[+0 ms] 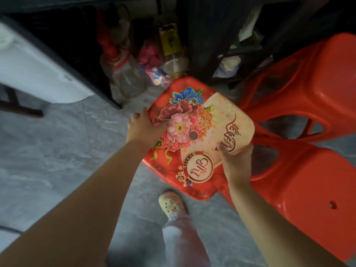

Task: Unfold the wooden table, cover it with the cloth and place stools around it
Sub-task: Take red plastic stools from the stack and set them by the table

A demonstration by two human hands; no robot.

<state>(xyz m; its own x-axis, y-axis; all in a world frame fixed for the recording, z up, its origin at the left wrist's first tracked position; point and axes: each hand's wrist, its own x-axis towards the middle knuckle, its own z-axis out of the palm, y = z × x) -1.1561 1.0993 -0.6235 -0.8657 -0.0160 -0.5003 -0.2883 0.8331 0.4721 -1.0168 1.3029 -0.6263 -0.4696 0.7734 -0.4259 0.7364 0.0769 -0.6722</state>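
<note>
we grip printed stool (194, 135) | left hand (143, 128), right hand (236, 162) clamp opposite seat edges | likely to lift it from stack

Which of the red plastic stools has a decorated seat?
The flower-printed red plastic stool gripped by the left hand and right hand; the lower-right red stool and upper-right red stool are plain.

Stool (192, 112) before bottles (125, 74); other stools (308, 89) right.
</note>
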